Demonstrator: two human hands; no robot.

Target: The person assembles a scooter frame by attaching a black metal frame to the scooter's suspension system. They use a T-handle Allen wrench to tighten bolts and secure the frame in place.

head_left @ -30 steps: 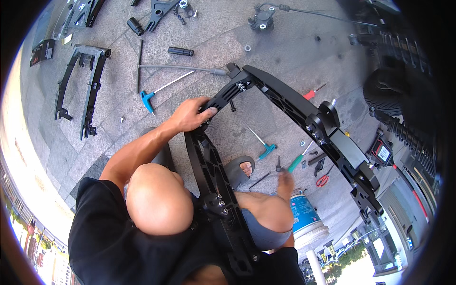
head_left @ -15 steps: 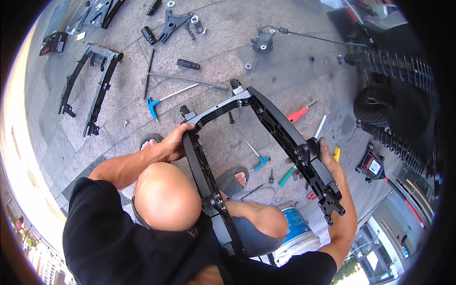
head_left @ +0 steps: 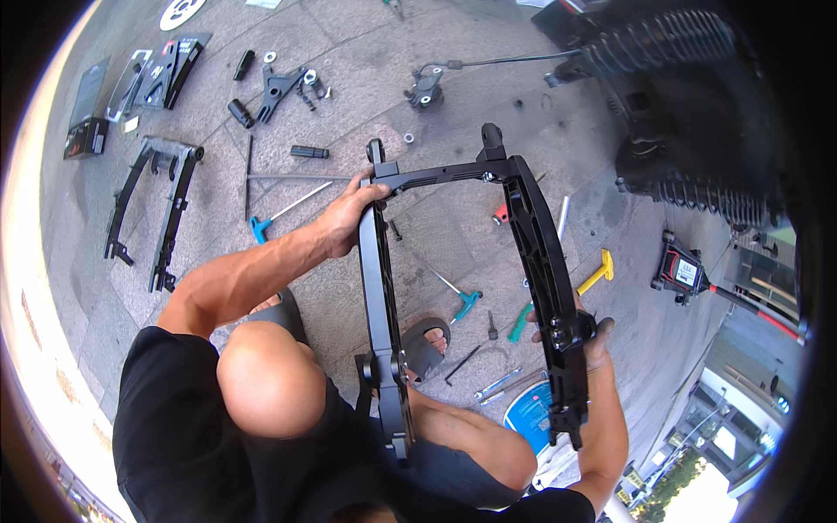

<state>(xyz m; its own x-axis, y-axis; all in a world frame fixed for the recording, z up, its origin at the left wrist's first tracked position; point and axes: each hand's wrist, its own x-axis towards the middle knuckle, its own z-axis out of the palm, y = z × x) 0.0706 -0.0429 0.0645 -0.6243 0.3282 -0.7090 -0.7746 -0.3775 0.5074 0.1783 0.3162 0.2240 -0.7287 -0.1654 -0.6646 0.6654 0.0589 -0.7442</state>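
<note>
Both of my hands hold a black metal swingarm, a U-shaped frame with two long arms, above my lap and the ground. My left hand is closed round its far left corner, where the crosspiece joins the left arm. My right hand grips the right arm near its near end; part of its fingers is hidden behind the metal. The crosspiece lies away from me and the near ends point toward my body. Beneath the frame, a teal T-handle wrench and a bolt lie on the paving.
Another, worn swingarm lies at left. Nearby are a blue T-handle wrench, a black bracket and a caliper. At right are a yellow-handled tool, a floor jack and a vehicle's coil springs. A blue-labelled bucket stands by my knee.
The swingarm has turned clockwise, so its arms now point more straight toward me. Both hands have kept hold of it. The whole view has shifted, showing more ground at the far left.
</note>
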